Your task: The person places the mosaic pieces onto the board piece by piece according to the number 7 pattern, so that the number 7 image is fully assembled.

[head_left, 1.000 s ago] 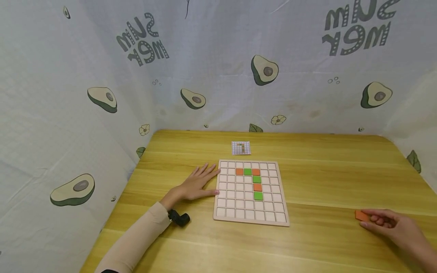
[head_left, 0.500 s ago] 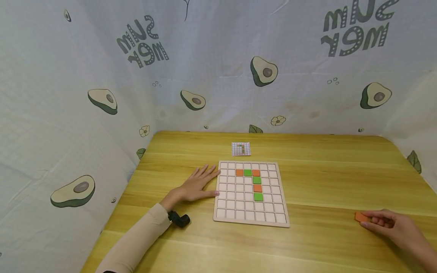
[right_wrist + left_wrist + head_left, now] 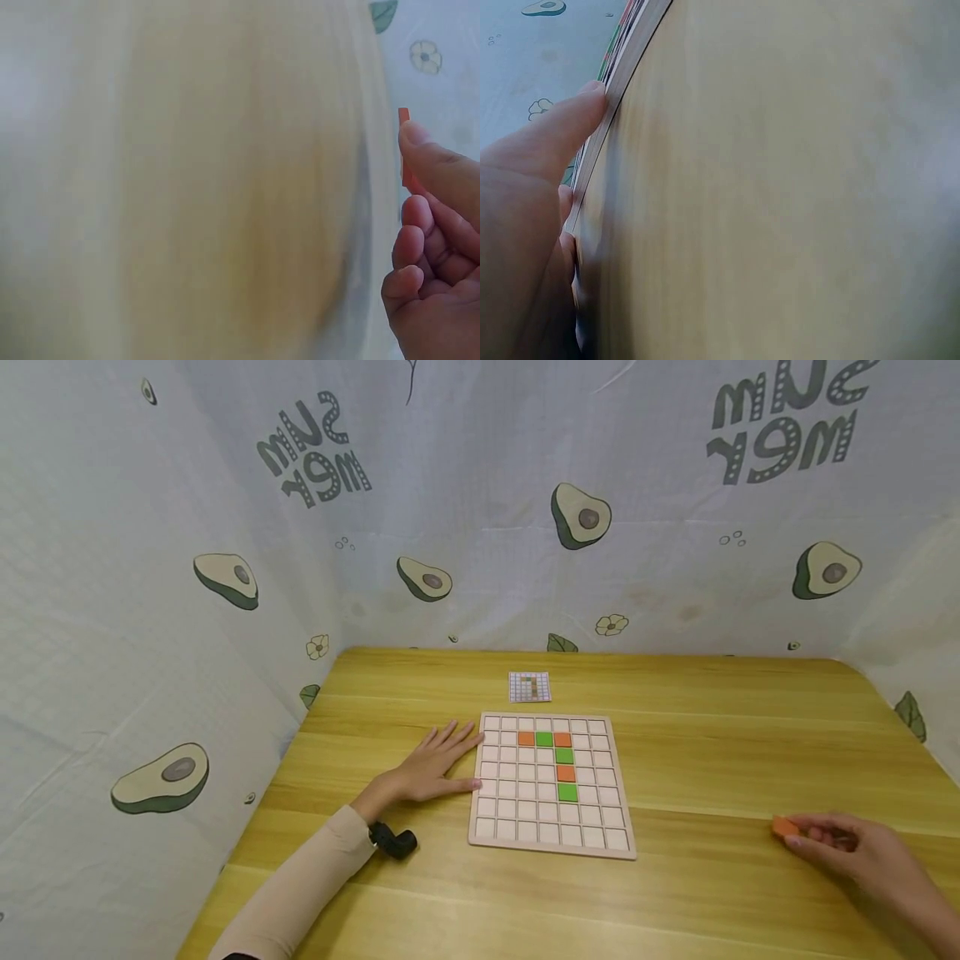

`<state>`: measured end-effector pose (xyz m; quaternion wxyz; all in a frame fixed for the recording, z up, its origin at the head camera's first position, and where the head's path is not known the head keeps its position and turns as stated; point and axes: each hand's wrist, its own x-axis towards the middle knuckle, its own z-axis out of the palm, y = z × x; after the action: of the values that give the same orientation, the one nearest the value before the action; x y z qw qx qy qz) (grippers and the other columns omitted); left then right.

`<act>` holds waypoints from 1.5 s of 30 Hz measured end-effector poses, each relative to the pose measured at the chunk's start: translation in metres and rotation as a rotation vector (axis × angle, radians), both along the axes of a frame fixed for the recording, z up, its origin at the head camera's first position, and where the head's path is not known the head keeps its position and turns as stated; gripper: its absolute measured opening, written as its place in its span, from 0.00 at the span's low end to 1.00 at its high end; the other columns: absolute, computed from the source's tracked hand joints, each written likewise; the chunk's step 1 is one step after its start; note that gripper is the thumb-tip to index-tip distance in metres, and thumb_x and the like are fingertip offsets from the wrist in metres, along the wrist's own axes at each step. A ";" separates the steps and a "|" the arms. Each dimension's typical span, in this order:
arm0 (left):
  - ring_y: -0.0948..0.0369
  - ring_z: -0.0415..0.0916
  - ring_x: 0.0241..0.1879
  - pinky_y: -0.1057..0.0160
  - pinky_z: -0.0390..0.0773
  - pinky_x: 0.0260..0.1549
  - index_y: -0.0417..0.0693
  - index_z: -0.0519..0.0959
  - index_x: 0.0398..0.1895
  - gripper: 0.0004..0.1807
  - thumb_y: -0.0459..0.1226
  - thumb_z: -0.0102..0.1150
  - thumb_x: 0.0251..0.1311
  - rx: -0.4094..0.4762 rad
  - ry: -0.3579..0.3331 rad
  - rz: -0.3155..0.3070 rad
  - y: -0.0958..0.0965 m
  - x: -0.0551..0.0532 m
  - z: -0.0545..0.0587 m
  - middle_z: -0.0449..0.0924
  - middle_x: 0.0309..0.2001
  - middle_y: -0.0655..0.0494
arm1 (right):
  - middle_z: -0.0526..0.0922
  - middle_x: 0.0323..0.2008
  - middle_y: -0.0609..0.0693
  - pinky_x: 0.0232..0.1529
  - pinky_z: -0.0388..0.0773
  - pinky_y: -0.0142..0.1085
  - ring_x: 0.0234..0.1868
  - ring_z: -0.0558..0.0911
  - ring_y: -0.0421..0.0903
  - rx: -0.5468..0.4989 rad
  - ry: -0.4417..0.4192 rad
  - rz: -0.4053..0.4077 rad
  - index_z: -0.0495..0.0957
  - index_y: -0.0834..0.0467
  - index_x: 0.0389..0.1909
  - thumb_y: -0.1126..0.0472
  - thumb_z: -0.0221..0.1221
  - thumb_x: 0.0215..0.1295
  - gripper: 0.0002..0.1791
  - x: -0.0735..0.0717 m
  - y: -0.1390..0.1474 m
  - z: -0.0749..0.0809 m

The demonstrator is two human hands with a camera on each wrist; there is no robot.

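Note:
A square wooden grid board [image 3: 517, 833] lies on the table. Orange and green tiles sit in its cells: three run across the second row from the top, and a column of green, orange [image 3: 566, 773] and green [image 3: 567, 792] continues below the rightmost. My left hand [image 3: 427, 771] rests flat with fingers spread, thumb and fingertips touching the board's left edge. Well to the right of the board, my right hand [image 3: 862, 852] pinches an orange tile [image 3: 784, 827] between thumb and forefinger. In the right wrist view that tile [image 3: 404, 114] appears edge-on, and the other fingers curl in.
A small printed card [image 3: 529, 687] with a coloured grid lies behind the board. Wooden tabletop [image 3: 705, 743] stretches between the board and my right hand. A white curtain [image 3: 495, 527] with avocado prints surrounds the table at the back and sides.
My right hand has shifted slightly left and up with the orange tile, whose angle has changed a little. The left hand, board and placed tiles stay where they were.

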<state>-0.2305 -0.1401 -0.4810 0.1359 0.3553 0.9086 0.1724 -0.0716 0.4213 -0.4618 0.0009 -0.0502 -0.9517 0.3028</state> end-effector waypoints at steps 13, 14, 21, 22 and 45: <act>0.53 0.25 0.78 0.48 0.27 0.72 0.62 0.40 0.82 0.46 0.67 0.42 0.68 -0.011 0.000 0.002 0.000 -0.001 0.001 0.31 0.81 0.57 | 0.77 0.29 0.41 0.22 0.72 0.32 0.26 0.74 0.36 -0.085 0.068 0.088 0.83 0.69 0.48 0.58 0.67 0.65 0.18 -0.019 -0.033 0.022; 0.53 0.25 0.78 0.48 0.27 0.72 0.62 0.40 0.82 0.46 0.67 0.42 0.68 -0.012 -0.001 0.002 0.000 -0.001 0.001 0.31 0.81 0.57 | 0.77 0.28 0.40 0.22 0.71 0.32 0.25 0.74 0.36 -0.096 0.078 0.099 0.83 0.68 0.47 0.59 0.68 0.65 0.17 -0.020 -0.036 0.023; 0.52 0.25 0.78 0.47 0.27 0.72 0.61 0.41 0.82 0.46 0.67 0.43 0.68 0.002 -0.005 -0.001 0.000 0.000 -0.001 0.32 0.81 0.56 | 0.77 0.28 0.40 0.19 0.66 0.33 0.26 0.75 0.36 -0.156 0.126 0.182 0.83 0.69 0.45 0.62 0.68 0.63 0.15 -0.033 -0.059 0.028; 0.52 0.25 0.78 0.47 0.27 0.72 0.61 0.41 0.82 0.46 0.67 0.43 0.68 0.001 -0.005 -0.002 0.001 0.000 -0.002 0.32 0.81 0.56 | 0.77 0.28 0.40 0.19 0.66 0.33 0.26 0.75 0.36 -0.159 0.132 0.194 0.83 0.69 0.45 0.63 0.68 0.63 0.15 -0.035 -0.063 0.028; 0.53 0.25 0.78 0.48 0.27 0.72 0.63 0.40 0.82 0.46 0.66 0.44 0.68 -0.007 0.001 0.007 -0.001 -0.002 0.000 0.31 0.81 0.58 | 0.76 0.27 0.47 0.24 0.71 0.29 0.26 0.71 0.39 -0.280 0.147 0.341 0.86 0.66 0.42 0.66 0.72 0.57 0.13 -0.065 -0.148 0.022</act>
<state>-0.2326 -0.1406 -0.4808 0.1362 0.3518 0.9105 0.1694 -0.1362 0.2736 -0.4397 0.0122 0.1342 -0.8926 0.4302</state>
